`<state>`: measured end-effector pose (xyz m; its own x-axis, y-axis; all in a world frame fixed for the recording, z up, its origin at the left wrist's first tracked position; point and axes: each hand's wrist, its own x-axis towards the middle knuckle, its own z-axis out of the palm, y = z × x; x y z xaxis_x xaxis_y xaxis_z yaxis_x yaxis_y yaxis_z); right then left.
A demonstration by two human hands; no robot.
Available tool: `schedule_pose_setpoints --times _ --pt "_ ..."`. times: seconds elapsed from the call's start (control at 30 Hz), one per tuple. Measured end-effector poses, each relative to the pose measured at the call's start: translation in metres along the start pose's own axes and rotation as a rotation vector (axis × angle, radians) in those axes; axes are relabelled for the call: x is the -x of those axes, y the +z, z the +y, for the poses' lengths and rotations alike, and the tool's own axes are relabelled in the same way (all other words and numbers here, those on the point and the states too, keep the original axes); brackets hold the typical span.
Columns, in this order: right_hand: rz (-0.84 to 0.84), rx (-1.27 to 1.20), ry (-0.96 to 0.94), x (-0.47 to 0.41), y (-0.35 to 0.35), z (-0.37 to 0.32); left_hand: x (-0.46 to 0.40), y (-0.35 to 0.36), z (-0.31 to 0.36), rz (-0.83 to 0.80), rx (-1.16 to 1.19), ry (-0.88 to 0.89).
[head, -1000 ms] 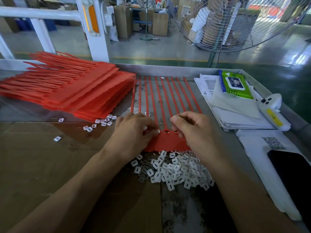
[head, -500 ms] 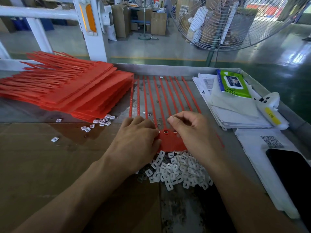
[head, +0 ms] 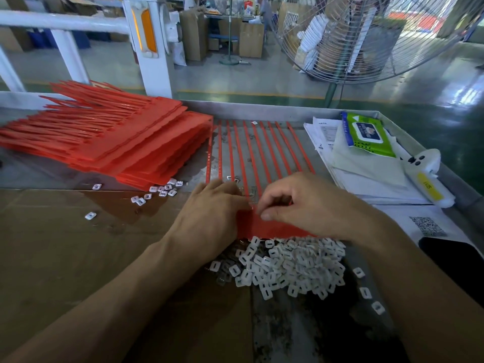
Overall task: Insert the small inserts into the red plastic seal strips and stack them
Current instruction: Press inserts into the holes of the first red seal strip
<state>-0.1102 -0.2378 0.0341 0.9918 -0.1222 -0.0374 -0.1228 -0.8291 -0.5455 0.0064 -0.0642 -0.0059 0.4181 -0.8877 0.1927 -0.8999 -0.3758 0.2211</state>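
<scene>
The red seal strip sheet (head: 272, 226) that is being worked on lies flat on the tabletop (head: 65, 258) at the centre of the view, its thin tails running away toward 12 o'clock and its broad head end hidden in part under both hands. The left hand (head: 212, 218) is laid on the left part of the head, fingers bent downward onto it; whether something is pinched under them cannot be told. The right hand (head: 309, 205) is curled with thumb and forefinger closed together just above the head, most likely on one small insert, but the piece itself is not visible. A loose heap of white inserts (head: 285, 268) is found directly at 6 o'clock from the sheet, touching its near edge, and a few scattered inserts (head: 157, 192) lie at 9 o'clock. The stack of finished red sheets (head: 125, 145) is placed at 10 o'clock, fanned and leaning. At 2 o'clock some papers (head: 366, 174) with a green wipes pack (head: 366, 134) are seen, and a large fan (head: 366, 35) stands behind the tabletop. The inserting step is judged to be in hand. For the next move, an insert must be seated squarely in its socket and pressed down, then a new one must be taken from the heap.
</scene>
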Motion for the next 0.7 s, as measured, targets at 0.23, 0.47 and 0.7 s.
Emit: schedule_pose_setpoints --times 0.23,0.47,0.7 --pt "-0.064 0.035 -0.128 0.006 0.022 0.011 0.003 0.006 -0.01 0.093 0.279 -0.047" --pt "-0.041 0.048 -0.177 0.005 0.027 0.009 0.002 0.006 -0.013 0.118 0.345 -0.05" --pt "0.021 -0.165 -0.095 0.008 0.025 0.018 0.002 0.004 -0.019 0.101 0.388 -0.072"
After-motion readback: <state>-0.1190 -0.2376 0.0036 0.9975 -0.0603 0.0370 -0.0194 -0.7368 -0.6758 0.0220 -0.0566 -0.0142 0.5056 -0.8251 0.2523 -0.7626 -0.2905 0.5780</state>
